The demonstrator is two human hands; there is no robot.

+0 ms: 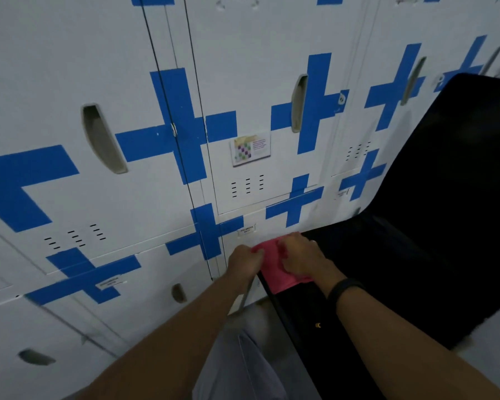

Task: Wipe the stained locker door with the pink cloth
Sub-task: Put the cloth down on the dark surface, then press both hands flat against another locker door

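A pink cloth [274, 272] is stretched between both of my hands low in front of a white locker door [243, 235] with a small name label. My left hand [244, 261] pinches the cloth's left edge. My right hand [300, 259], with a black band on its wrist, grips the cloth's right side from above. The cloth hangs over the edge of a black surface, just below the label. No stain is clear enough to make out on the door.
White lockers with blue cross-shaped tape fill the wall [185, 125]. A colourful sticker [250, 148] sits on the middle door. A large black object [430, 226] juts out at right, close to my right arm. Grey fabric [243, 365] hangs below my arms.
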